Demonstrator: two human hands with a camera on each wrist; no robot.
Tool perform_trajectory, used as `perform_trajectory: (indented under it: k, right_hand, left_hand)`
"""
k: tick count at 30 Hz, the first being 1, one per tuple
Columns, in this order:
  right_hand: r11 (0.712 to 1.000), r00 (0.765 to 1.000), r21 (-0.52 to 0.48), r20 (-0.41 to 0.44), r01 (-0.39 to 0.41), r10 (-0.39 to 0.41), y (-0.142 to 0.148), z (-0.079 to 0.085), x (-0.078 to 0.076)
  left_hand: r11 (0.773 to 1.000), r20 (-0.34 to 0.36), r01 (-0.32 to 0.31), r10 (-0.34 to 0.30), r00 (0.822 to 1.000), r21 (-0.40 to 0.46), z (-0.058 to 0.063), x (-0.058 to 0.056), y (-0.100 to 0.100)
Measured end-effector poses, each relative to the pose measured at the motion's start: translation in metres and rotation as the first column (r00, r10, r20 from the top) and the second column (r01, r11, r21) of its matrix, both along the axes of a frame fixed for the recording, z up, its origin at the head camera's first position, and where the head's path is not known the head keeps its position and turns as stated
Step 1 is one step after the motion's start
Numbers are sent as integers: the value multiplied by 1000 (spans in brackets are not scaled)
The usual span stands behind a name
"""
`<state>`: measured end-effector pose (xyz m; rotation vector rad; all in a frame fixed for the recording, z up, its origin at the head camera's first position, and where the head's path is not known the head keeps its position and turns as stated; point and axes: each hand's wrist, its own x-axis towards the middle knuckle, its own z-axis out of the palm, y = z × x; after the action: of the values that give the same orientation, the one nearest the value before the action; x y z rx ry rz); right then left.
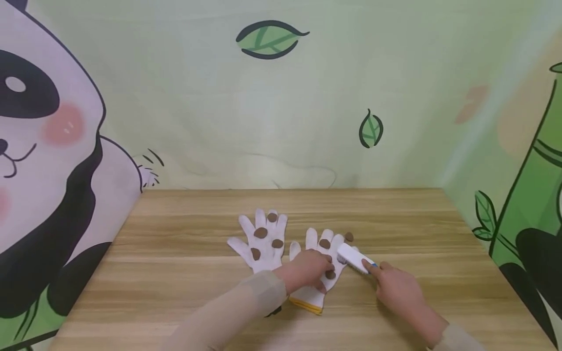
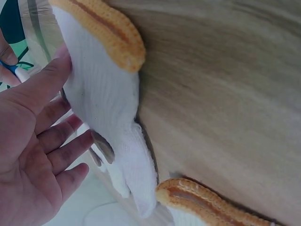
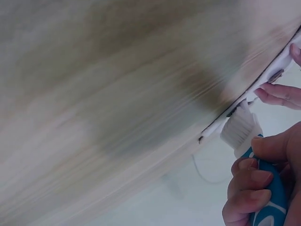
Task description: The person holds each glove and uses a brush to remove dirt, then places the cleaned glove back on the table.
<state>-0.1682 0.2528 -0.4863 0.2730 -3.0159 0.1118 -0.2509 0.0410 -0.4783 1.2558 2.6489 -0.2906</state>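
Note:
A white knit glove with a yellow-orange cuff lies on the table, fingers pointing away, with brown patches on it. My left hand rests on this glove; in the left wrist view its thumb touches the fabric and the fingers are loosely bent. With my right hand I grip a brush by its blue-and-white handle. The white bristles meet the glove's finger on the right side. A second white glove, also with brown patches, lies to the left, its cuff behind my left forearm.
A small brown piece lies just past the right glove's fingers. The wood-grain table ends at a pale green backdrop printed with a panda, leaves and bamboo.

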Motion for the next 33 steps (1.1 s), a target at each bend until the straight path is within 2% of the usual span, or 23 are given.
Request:
perform_trajectory:
  k: [8, 12, 15, 19, 21, 25, 33]
  right_hand:
    - [999, 999, -28, 7, 33, -33, 7, 3, 3]
    - [997, 998, -65, -36, 48, -50, 8, 10, 4]
    - [998, 999, -68, -46, -6, 3, 3, 12, 5]
    - [997, 997, -39, 13, -72, 72, -5, 8, 8]
    - [998, 997, -15, 27, -67, 68, -6, 5, 10]
    - [998, 999, 28, -1, -51, 51, -4, 0, 10]
    - [1000, 1000, -5, -26, -6, 6, 1, -2, 6]
  left_hand:
    - [1000, -10, 6, -6, 1000, -16, -5, 0, 3]
    - [1000, -7, -3, 3, 1000, -18, -4, 0, 0]
    - [1000, -7, -20, 20, 1000, -19, -3, -1, -3]
    - [1000, -3, -27, 27, 1000, 6, -3, -2, -5]
    - [1000, 2, -17, 17, 1000, 17, -3, -2, -3]
    - [1000, 2, -8, 8, 1000, 11, -2, 0, 0]
    - [1000, 16, -19, 19, 1000, -8, -2, 1, 2]
